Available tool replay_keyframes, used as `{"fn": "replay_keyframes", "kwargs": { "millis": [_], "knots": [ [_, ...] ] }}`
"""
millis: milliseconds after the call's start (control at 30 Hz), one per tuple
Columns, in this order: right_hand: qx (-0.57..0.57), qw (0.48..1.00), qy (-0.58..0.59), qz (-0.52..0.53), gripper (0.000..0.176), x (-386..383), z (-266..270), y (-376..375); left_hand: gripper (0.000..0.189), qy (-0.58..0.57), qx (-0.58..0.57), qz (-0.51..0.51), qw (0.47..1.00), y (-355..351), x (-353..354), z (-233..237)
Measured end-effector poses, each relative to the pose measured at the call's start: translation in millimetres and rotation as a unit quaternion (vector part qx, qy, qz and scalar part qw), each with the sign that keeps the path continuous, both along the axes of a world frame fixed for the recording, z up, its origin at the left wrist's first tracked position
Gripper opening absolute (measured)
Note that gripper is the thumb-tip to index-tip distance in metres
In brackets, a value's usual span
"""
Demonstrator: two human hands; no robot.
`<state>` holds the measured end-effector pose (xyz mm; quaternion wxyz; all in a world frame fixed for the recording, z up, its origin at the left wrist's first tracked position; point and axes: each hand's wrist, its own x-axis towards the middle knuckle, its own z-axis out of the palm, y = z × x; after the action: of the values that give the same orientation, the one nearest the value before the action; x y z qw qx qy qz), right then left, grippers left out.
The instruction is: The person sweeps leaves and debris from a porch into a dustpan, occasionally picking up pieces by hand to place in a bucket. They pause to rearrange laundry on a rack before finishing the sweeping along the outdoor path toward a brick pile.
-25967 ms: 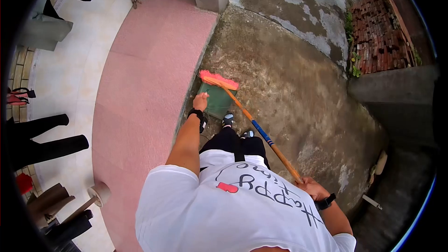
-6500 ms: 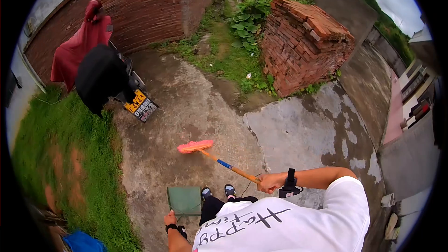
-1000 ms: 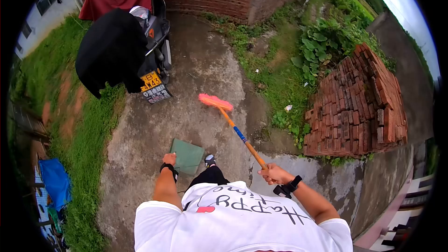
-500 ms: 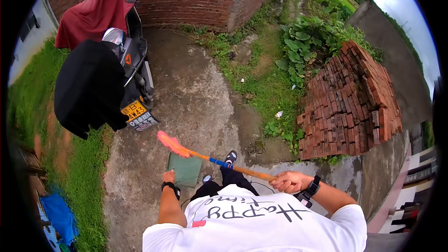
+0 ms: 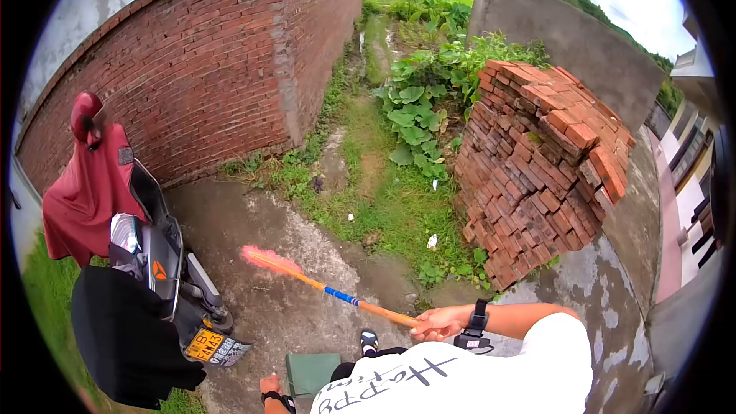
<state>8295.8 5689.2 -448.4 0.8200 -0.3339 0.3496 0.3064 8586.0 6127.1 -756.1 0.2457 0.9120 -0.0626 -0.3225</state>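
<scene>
My right hand (image 5: 437, 324) is closed around the end of a broom (image 5: 376, 309). The broom has an orange-brown stick with a blue wrapped band and a pink-orange bristle head, which points left over the concrete. At the bottom, my left hand (image 5: 270, 385) is curled into a fist at the left edge of a flat green dustpan (image 5: 313, 374). My fingers appear to grip its handle, though the handle itself is hidden. One shoe (image 5: 369, 340) shows to the right of the dustpan.
A scooter (image 5: 165, 276) under red and black covers stands at left. Behind it runs a brick wall (image 5: 207, 69). A leaning brick stack (image 5: 529, 184) is at right, beside leafy plants (image 5: 414, 119). Small white litter (image 5: 432, 241) lies on the grass strip.
My view has tilted up, showing more wall and the field beyond. The broom head has shifted left relative to the dustpan. Both hands keep the same grip.
</scene>
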Motion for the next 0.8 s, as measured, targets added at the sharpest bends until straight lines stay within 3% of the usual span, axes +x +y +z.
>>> {"fn": "replay_keyframes", "kwargs": {
  "millis": [33,233,333,433,467,567,600,700,733,800],
  "knots": [
    [-0.019,1.000,0.001,-0.009,0.017,7.4,-9.1,-10.4,0.039,0.057,0.023,0.089,0.994,-10.5,13.1,3.1],
    [-0.129,0.990,-0.028,-0.038,0.017,63.2,-41.3,-60.0,0.039,-0.067,-0.019,-0.040,0.997,-58.1,65.9,-7.4],
    [-0.182,0.983,-0.018,-0.020,0.013,89.9,-32.7,-75.5,0.040,-0.073,-0.014,0.030,0.997,-90.7,94.8,-16.6],
    [-0.217,0.975,-0.036,-0.016,0.016,121.1,-47.9,-96.8,0.038,-0.161,-0.075,-0.055,0.983,-121.2,128.4,-3.1],
    [-0.221,0.974,-0.049,-0.020,0.019,131.7,-57.4,-100.9,0.036,-0.015,-0.064,0.074,0.995,-134.0,143.5,-3.1],
    [-0.227,0.973,-0.041,-0.007,0.017,181.4,-71.5,-112.5,0.033,-0.107,-0.008,0.046,0.993,-142.3,201.4,-93.5],
    [-0.241,0.969,-0.053,0.013,0.014,198.5,-68.8,-115.2,0.032,-0.028,0.012,0.074,0.997,-159.7,206.8,-73.6],
    [-0.265,0.963,-0.016,0.041,0.009,244.7,-68.9,-113.7,0.031,-0.112,-0.006,0.019,0.994,-186.2,230.1,-83.4],
    [-0.243,0.968,-0.016,0.068,0.011,255.7,-69.3,-115.5,0.031,-0.179,0.013,-0.043,0.983,-185.6,242.9,-112.2],
    [-0.197,0.973,-0.013,0.121,0.014,265.9,-69.1,-119.5,0.031,-0.074,-0.020,0.008,0.997,-198.3,259.0,-103.0]
  ]
}}
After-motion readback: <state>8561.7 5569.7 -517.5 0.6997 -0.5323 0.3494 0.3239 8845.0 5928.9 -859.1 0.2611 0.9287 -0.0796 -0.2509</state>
